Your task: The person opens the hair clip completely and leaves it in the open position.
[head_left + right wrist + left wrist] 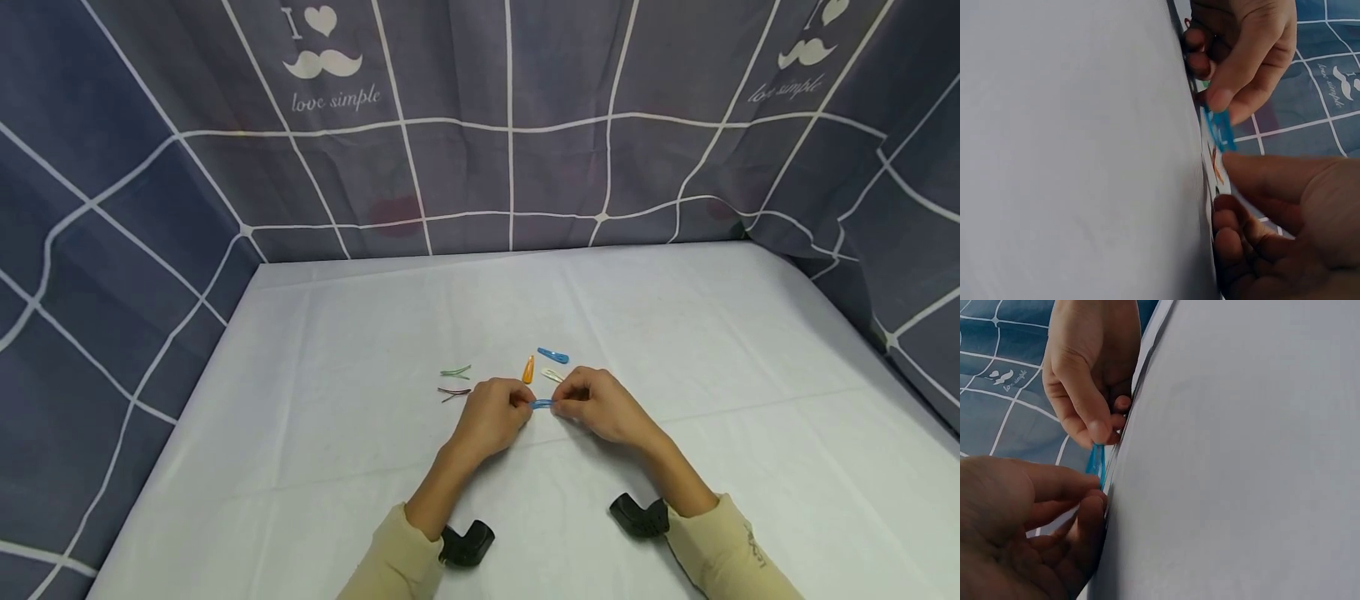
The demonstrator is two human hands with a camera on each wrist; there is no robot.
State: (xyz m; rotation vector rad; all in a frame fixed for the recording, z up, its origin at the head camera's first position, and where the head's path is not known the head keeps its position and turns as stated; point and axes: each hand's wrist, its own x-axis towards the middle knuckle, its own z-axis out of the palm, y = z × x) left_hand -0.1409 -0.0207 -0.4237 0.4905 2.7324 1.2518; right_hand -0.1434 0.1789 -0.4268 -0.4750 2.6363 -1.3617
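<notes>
A blue hair clip (542, 404) is stretched between the two hands, just above the white-covered table. My left hand (491, 415) pinches its left end between thumb and finger. The right end is pinched by my right hand (603, 407). In the left wrist view, two narrow blue strips of the clip (1096, 460) show between the fingertips. From the right wrist, the clip (1219, 130) appears between both thumbs. Beyond the hands lie an orange hair clip (528, 369), a second blue hair clip (553, 356) and a cream hair clip (551, 375), partly behind the right hand.
Left of the hands lie a green hair clip (455, 372) and a dark red hair clip (453, 392), both spread apart. White cloth (360, 333) covers the table. A dark checked curtain (465, 175) hangs behind it. Black pieces (468, 546) sit at both wrists.
</notes>
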